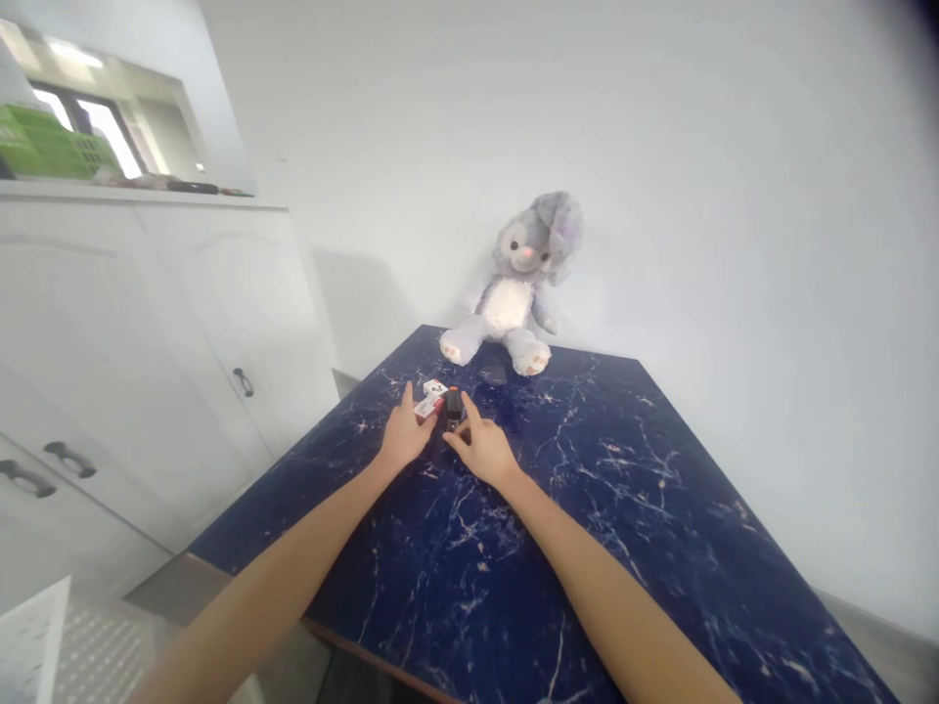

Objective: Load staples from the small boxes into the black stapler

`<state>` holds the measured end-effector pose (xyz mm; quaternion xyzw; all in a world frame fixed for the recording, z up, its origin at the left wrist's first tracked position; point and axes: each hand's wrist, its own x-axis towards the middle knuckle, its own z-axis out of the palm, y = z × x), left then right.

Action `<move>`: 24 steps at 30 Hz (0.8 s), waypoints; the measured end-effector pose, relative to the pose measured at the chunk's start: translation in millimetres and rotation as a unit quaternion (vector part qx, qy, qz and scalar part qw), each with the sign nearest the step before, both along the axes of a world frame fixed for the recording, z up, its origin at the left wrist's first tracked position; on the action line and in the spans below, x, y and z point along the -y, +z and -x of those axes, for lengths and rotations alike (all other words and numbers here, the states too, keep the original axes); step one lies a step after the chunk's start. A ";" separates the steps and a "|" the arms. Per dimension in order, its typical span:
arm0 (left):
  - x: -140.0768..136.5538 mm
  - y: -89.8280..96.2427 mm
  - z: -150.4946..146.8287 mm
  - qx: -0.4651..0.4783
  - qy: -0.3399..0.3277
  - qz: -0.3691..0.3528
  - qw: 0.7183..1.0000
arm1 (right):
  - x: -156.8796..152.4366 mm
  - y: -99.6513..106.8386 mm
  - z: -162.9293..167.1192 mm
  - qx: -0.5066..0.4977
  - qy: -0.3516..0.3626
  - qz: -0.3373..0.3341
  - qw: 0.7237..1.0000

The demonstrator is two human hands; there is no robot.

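My left hand (pixel 405 434) rests low over the blue table, its index finger stretched forward and its thumb against a small red and white box (pixel 429 406). Close beside that box stands a small black object (pixel 453 402) with an orange top; its exact kind is too small to tell. Around the black object, my right hand (pixel 487 450) has its index finger along the right side and its thumb at the near end. Another small white piece with red marks (pixel 434 387) lies just beyond the box; I cannot tell whether it is part of it.
A grey plush rabbit (pixel 508 303) sits against the wall at the far edge of the dark blue marbled table (pixel 587 469). A dark round thing (pixel 493 374) lies between its feet. White cabinets (pixel 147 323) stand at the left, below a green basket (pixel 51 142).
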<state>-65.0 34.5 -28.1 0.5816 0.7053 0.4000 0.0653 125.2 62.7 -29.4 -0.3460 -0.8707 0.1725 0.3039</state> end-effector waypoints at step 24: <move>-1.1 -0.1 10.9 0.130 0.053 -0.059 0.988 | 1.5 3.6 -3.8 0.016 0.063 -0.065 0.996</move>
